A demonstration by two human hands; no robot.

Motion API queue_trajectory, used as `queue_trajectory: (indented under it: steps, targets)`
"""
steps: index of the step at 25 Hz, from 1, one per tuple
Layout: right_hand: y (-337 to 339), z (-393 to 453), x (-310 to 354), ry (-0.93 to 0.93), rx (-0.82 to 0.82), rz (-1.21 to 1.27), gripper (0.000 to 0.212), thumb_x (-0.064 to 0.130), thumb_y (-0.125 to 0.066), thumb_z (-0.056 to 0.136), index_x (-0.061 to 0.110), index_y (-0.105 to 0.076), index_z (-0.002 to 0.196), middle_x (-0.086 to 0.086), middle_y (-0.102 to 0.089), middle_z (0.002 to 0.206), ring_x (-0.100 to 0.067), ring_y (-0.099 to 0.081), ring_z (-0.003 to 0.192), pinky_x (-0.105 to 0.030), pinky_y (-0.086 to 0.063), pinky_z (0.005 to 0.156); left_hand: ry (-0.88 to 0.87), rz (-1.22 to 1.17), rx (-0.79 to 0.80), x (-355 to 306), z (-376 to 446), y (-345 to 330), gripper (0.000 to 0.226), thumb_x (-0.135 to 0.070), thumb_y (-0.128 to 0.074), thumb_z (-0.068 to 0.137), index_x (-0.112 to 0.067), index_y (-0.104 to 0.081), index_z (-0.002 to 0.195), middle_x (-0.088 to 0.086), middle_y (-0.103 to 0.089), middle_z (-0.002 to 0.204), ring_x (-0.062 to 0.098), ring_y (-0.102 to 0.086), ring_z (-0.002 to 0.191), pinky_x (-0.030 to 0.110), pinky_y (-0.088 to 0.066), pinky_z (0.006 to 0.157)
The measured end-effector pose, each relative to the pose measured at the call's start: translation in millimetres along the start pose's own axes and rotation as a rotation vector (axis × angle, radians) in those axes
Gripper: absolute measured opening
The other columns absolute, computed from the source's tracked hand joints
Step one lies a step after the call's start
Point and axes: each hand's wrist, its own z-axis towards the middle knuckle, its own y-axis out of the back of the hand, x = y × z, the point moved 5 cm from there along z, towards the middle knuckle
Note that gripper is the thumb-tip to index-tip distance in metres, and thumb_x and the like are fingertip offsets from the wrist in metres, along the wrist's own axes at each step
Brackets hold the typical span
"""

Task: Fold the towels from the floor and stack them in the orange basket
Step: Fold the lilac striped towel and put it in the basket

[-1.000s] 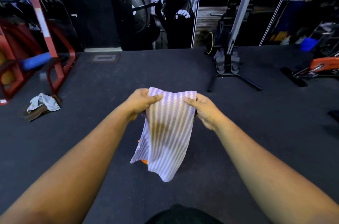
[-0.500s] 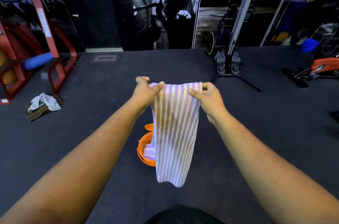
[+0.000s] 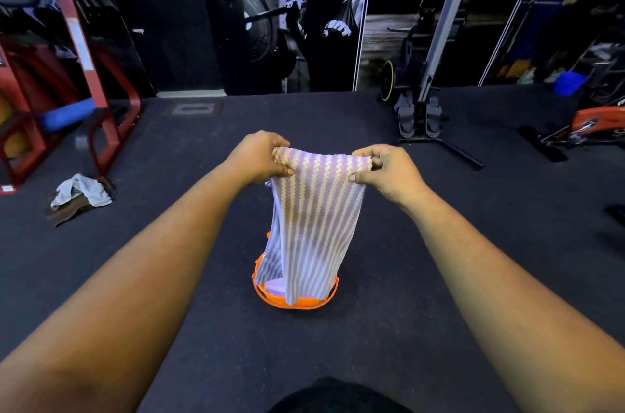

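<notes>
Above dark floor (image 3: 439, 277), each hand (image 3: 258, 157) (image 3: 385, 169) pinching, towel (image 3: 314, 226) now hangs lower over basket (image 3: 291, 302).

Towel: your left hand (image 3: 262, 155) and right hand (image 3: 382, 169) pinch the striped towel's (image 3: 313, 226) top corners.
Basket: the orange basket (image 3: 270, 297) sits on the floor (image 3: 203, 328) beneath it.
Far-left edge: crumpled towels (image 3: 79, 194).

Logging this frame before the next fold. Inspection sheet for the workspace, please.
Surface: dark gym floor.
Job's things: striped towel held up, hanging over the orange basket; something pale lies inside.
Clutter: crumpled towels on the floor by the red rack.
Hands: left hand and right hand pinch the towel's top corners.
Cables: nothing seen.
Surroundings: rowing machine, wall posters.
</notes>
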Motion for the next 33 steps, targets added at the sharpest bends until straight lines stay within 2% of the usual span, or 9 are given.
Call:
queue_trajectory:
  steps: [2, 5, 9, 11, 18, 23, 28, 30, 33]
  targets:
    - [2.4, 0.3, 2.6, 0.014, -0.045, -0.154, 0.034, 0.027, -0.093, 0.07, 0.028, -0.074, 0.098, -0.003, -0.076, 0.084, -0.014, -0.067, 0.074, -0.033, -0.052, 0.069, -0.015, 0.17, 0.0, -8.9, 0.1, 6.4, 0.051, -0.026, -0.086, 0.079, -0.02, -0.069, 0.127, 0.003, -0.07, 0.125, 0.028, -0.063, 0.117, 0.043, -0.053, 0.096]
    - [2.2, -3.2, 9.5, 0.035, -0.027, -0.137, 0.03, 0.027, -0.092, 0.071, 0.025, -0.075, 0.095, 0.001, -0.077, 0.083, -0.013, -0.069, 0.076, -0.03, -0.052, 0.068, 0.047, 0.161, 0.046, -6.8, 1.9, 7.6, 0.067, -0.028, -0.082, 0.085, -0.024, -0.051, 0.145, 0.003, -0.065, 0.122, 0.028, -0.061, 0.116, 0.044, -0.052, 0.096]
    - [-1.5, -8.7, 4.6, -0.107, -0.008, 0.405, 0.034, 0.004, -0.084, 0.08, 0.01, -0.069, 0.11, -0.01, -0.078, 0.099, -0.02, -0.074, 0.09, -0.04, -0.058, 0.085, 0.202, -0.766, 0.056, 5.1, -5.8, 0.9, 0.068, -0.003, -0.072, 0.093, -0.016, -0.036, 0.149, 0.005, -0.063, 0.094, 0.018, -0.066, 0.088, 0.034, -0.056, 0.075]
    - [-7.4, -12.8, 1.4, -0.165, 0.024, 0.558, 0.034, 0.002, -0.079, 0.085, 0.012, -0.067, 0.115, -0.005, -0.077, 0.099, -0.018, -0.074, 0.089, -0.039, -0.059, 0.081, 0.223, -0.899, 0.071, 7.0, -8.0, -3.8, 0.065, 0.0, -0.068, 0.095, -0.014, -0.035, 0.149, 0.007, -0.067, 0.096, 0.019, -0.069, 0.09, 0.04, -0.057, 0.079]
    - [-13.3, -20.0, -3.9, -0.057, -0.076, 0.429, 0.028, 0.004, -0.083, 0.082, 0.018, -0.065, 0.098, -0.001, -0.065, 0.094, -0.019, -0.066, 0.079, -0.036, -0.055, 0.068, 0.088, -0.436, 0.099, 4.9, -11.7, 6.9, 0.049, -0.016, -0.081, 0.088, -0.016, -0.06, 0.132, 0.003, -0.073, 0.104, 0.017, -0.07, 0.096, 0.037, -0.058, 0.086]
    - [-3.9, -20.9, 7.1, 0.095, -0.099, 0.118, 0.045, 0.009, -0.08, 0.087, 0.018, -0.066, 0.129, 0.0, -0.069, 0.098, -0.012, -0.069, 0.079, -0.03, -0.059, 0.079, -0.038, 0.117, 0.002, -13.3, -9.2, 15.5, 0.037, -0.039, -0.079, 0.088, -0.025, -0.069, 0.121, -0.007, -0.066, 0.102, 0.021, -0.064, 0.106, 0.038, -0.051, 0.085]
    - [8.1, -19.9, 19.8, 0.189, -0.156, -0.236, 0.014, 0.031, -0.08, 0.087, 0.028, -0.076, 0.1, 0.015, -0.069, 0.083, -0.001, -0.062, 0.07, -0.023, -0.046, 0.064, -0.069, 0.476, -0.116, -23.1, -11.1, 17.6, 0.035, -0.055, -0.061, 0.097, -0.033, -0.065, 0.125, -0.005, -0.061, 0.12, 0.024, -0.045, 0.124, 0.052, -0.035, 0.099]
    - [14.1, -18.4, 22.9, 0.239, -0.192, -0.233, 0.011, 0.033, -0.081, 0.087, 0.027, -0.075, 0.094, 0.014, -0.064, 0.09, -0.002, -0.059, 0.077, -0.022, -0.044, 0.068, -0.094, 0.401, -0.149, -16.8, -5.3, 16.9, 0.035, -0.054, -0.061, 0.097, -0.031, -0.066, 0.122, -0.003, -0.053, 0.126, 0.025, -0.041, 0.127, 0.055, -0.032, 0.106]
    - [22.2, -11.1, 25.3, 0.283, -0.176, -0.061, 0.014, 0.031, -0.079, 0.089, 0.021, -0.07, 0.094, 0.003, -0.059, 0.101, -0.012, -0.058, 0.09, -0.028, -0.047, 0.08, -0.161, -0.206, -0.132, -8.4, -5.0, 16.9, 0.03, -0.047, -0.063, 0.098, -0.019, -0.066, 0.107, -0.005, -0.059, 0.11, 0.017, -0.057, 0.107, 0.05, -0.042, 0.101]
